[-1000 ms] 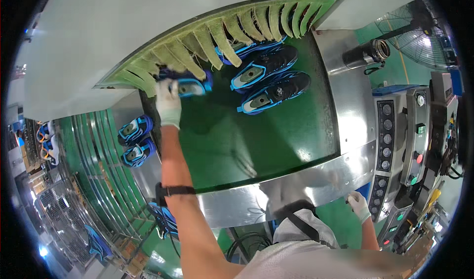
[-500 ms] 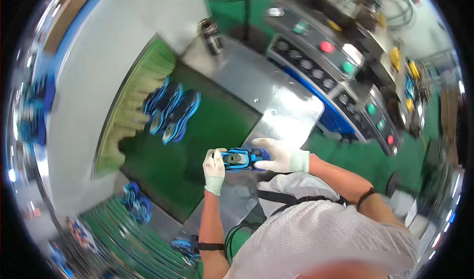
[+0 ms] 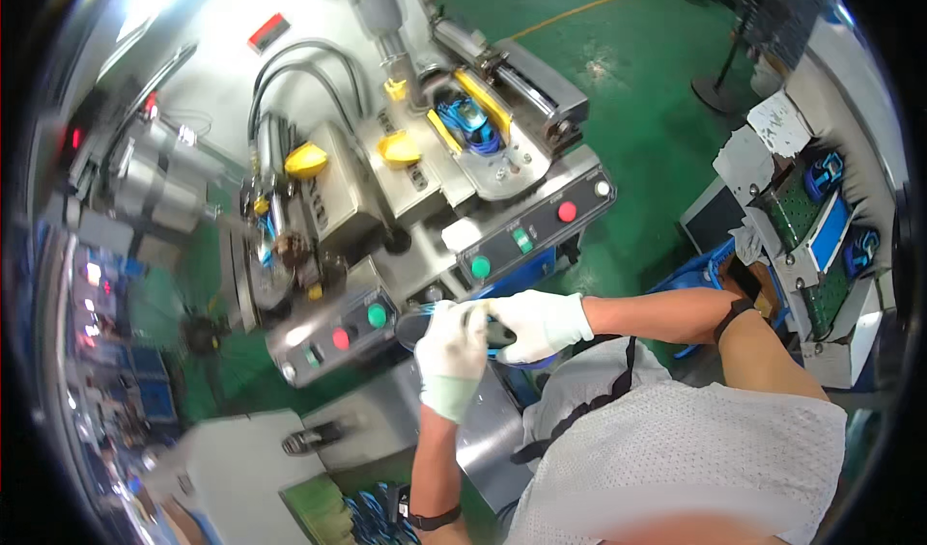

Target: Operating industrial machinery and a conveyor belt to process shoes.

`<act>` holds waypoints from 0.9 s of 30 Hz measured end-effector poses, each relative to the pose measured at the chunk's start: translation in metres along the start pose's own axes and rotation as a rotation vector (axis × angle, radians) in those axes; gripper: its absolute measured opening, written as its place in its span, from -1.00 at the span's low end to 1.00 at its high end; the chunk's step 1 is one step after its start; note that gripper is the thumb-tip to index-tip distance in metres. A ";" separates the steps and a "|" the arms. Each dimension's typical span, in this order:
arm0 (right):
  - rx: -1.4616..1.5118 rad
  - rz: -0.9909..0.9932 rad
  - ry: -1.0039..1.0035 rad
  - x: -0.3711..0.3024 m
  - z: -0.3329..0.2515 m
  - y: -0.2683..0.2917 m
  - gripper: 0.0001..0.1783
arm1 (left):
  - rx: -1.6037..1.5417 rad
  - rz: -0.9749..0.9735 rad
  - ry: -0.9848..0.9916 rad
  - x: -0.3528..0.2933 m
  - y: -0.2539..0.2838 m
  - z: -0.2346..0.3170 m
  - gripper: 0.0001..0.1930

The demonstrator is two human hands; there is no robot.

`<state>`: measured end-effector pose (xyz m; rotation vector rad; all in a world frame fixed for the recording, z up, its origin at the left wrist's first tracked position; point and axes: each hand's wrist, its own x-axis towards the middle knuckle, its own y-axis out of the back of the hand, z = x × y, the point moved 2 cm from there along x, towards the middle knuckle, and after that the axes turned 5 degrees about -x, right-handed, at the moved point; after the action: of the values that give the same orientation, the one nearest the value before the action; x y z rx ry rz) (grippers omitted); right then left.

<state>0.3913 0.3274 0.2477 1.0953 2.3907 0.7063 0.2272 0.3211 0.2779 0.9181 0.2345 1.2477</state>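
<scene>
White-gloved and working close together, the left hand (image 3: 452,349) curls its fingers over one side of a shoe (image 3: 499,335) while the right hand (image 3: 537,326) grips the other, the shoe held between them and partly hidden by the gloves. Just ahead of the hands sits a grey button panel (image 3: 543,226), and beyond it a second blue shoe (image 3: 470,125) rests between yellow pads (image 3: 483,101) on the machine! Off to the right hand's side there's a blue crate (image 3: 688,277), and behind the left hand, a dark flask (image 3: 314,437).
</scene>
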 end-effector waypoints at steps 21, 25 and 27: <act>1.666 0.867 -0.146 -0.148 0.204 0.129 -0.15 | 0.138 0.259 0.304 0.432 -0.220 -0.124 -0.13; 1.757 0.902 -0.045 -0.151 0.195 0.135 0.02 | 0.321 0.175 0.284 0.454 -0.245 -0.164 0.02; 1.778 0.964 -0.003 -0.155 0.192 0.132 0.05 | 0.237 0.020 0.471 0.475 -0.243 -0.142 -0.13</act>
<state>0.6668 0.3325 0.2005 2.7573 1.8830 -1.6361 0.4767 0.8007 0.1665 0.8148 0.7606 1.4652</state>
